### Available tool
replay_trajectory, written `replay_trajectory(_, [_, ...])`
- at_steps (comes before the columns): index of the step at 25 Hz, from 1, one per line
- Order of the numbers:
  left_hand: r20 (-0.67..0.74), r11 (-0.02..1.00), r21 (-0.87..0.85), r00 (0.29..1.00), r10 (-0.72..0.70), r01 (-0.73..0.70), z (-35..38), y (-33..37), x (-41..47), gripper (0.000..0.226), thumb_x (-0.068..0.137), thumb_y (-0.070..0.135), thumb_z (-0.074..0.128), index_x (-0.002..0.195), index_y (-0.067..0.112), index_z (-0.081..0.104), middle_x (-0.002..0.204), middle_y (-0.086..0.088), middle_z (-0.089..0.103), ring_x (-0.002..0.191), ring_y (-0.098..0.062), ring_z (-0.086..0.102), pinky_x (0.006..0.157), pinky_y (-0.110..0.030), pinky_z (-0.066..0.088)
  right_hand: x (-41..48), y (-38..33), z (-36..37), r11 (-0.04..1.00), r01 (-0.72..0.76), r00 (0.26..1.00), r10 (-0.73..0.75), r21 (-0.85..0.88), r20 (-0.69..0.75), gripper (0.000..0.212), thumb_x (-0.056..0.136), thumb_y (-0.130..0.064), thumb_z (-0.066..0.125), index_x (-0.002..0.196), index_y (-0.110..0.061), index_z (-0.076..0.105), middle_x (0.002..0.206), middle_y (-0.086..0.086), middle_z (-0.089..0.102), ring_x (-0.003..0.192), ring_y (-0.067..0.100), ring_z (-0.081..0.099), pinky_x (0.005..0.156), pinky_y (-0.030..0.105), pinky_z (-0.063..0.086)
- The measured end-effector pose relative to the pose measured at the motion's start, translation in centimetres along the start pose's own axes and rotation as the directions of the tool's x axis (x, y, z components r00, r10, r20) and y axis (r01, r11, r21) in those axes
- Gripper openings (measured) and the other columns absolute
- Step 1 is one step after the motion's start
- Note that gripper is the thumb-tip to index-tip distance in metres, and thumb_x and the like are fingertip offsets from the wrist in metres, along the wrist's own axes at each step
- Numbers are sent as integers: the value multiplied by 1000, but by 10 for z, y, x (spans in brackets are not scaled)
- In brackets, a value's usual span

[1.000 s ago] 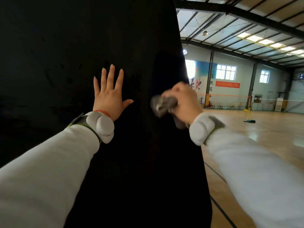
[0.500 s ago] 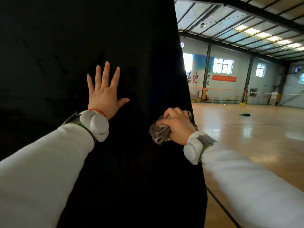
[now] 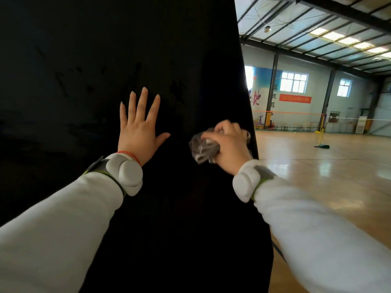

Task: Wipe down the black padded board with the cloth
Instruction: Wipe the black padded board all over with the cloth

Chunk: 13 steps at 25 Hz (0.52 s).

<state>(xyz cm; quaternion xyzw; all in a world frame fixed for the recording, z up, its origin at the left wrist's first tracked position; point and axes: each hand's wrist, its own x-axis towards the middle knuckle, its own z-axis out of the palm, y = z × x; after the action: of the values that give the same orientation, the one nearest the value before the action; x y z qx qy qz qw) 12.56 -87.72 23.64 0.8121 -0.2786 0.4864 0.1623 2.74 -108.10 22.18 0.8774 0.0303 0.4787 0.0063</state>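
Board: black padded board (image 3: 88, 60) stood upright
L hand (image 3: 138, 132): fingers flat against it
R hand (image 3: 229, 150): clenched round grey cloth (image 3: 203, 148), nr right edge

White sleeves (image 3: 55, 229), white wrist pods (image 3: 127, 176)

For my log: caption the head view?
Left hand flat on black padded board; right hand grips crumpled grey cloth near its right edge.

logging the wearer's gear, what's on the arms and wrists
Long white left sleeve and right sleeve. A rounded white left wrist device and right wrist device, each on a grey band edged green. Thin red string around the left wrist.
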Motion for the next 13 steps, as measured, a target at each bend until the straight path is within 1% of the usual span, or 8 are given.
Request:
replay_trajectory(2, [17, 1000, 19, 1000, 5, -5, 4, -3, -12, 86, 86, 41, 59, 150, 19, 6, 157, -11, -5, 143, -32, -9, 114, -46, -8, -25, 2, 8, 999, 53, 991, -51, -11, 126, 37, 70, -16, 72, 104, -30, 69, 105, 3, 49, 101, 28, 42, 77, 26, 12])
replay_trajectory(4, [57, 1000, 26, 998, -2, 0, 3, -5, -12, 88, 87, 42, 58, 150, 20, 2, 157, -10, -9, 143, -31, -12, 113, -45, -10, -27, -1, 0, 989, 131, 950, -104, -74, 293, 34, 75, -17, 67, 106, -31, 68, 108, 0, 47, 105, 25, 39, 77, 27, 12])
replay_trajectory(5, [77, 1000, 26, 997, -4, 2, 3, -6, -11, 89, 87, 42, 58, 150, 21, -1, 156, -9, -11, 142, -31, -14, 113, -45, -10, -20, -2, -6, 979, 169, 934, -122, -114, 335, 35, 77, -17, 66, 109, -31, 66, 111, 0, 47, 107, 24, 38, 77, 28, 14])
replay_trajectory(6, [93, 1000, 27, 996, -6, 4, 3, -7, -11, 89, 87, 42, 58, 150, 21, -3, 156, -9, -13, 142, -30, -15, 113, -45, -11, -10, -4, -12, 974, 176, 948, -128, -145, 291, 36, 76, -17, 66, 109, -30, 65, 112, 0, 47, 107, 24, 38, 79, 30, 18])
replay_trajectory(8, [104, 999, 32, 995, -14, 10, 4, -8, -12, 90, 87, 41, 57, 149, 22, -4, 156, -9, -15, 142, -30, -17, 112, -45, -12, 22, -5, -31, 988, 41, 999, -41, -150, 4, 37, 73, -13, 69, 107, -27, 66, 110, 6, 50, 104, 29, 42, 84, 36, 27])
replay_trajectory(9, [105, 999, 32, 994, -15, 12, 4, -7, -13, 90, 87, 41, 57, 149, 21, -4, 156, -9, -15, 142, -31, -17, 112, -45, -12, 37, -5, -40, 993, -48, 993, 35, -109, -116, 37, 74, -11, 68, 108, -25, 66, 111, 7, 50, 104, 30, 42, 87, 37, 29])
replay_trajectory(11, [93, 1000, 23, 996, -8, 6, 4, -7, -12, 89, 87, 41, 58, 150, 21, -3, 156, -9, -13, 142, -31, -16, 112, -45, -12, 49, -3, -39, 992, -98, 985, 85, -81, -153, 36, 79, -11, 62, 112, -25, 63, 114, 8, 47, 106, 29, 39, 89, 37, 27])
replay_trajectory(13, [72, 1000, 13, 997, 0, -1, 2, -6, -13, 88, 87, 40, 59, 150, 21, 0, 156, -10, -11, 142, -31, -14, 113, -45, -10, 33, 0, -19, 996, -53, 995, 47, -70, -88, 39, 74, -10, 66, 110, -26, 65, 109, 8, 49, 102, 31, 41, 82, 36, 26])
